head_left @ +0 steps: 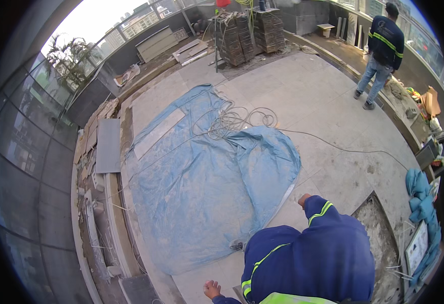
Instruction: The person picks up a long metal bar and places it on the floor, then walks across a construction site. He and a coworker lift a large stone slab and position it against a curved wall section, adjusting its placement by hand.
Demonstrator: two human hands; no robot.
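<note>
Low in the view, my left hand [212,289] hangs over the pale paving with fingers loosely apart and nothing visible in them. My right hand [303,200] reaches out of a navy sleeve [319,212] with a reflective band; its fingers look curled, and I see nothing in them. Close beside that hand is the right edge of a dusty blue tarpaulin [191,197], spread wrinkled on the paving and bunched at its right side. A coil of grey cable [232,121] lies across the sheet's far edge. A shoe [237,245] shows at the near tarpaulin edge.
A co-worker [384,50] stands far right, facing away. Stacked dark tiles [234,43] stand at the back. A cable [333,146] crosses the paving. Near right is a recessed rough patch [376,233], with a blue bundle [420,187] beyond. Boards and rubble fill a trench [100,223] at left.
</note>
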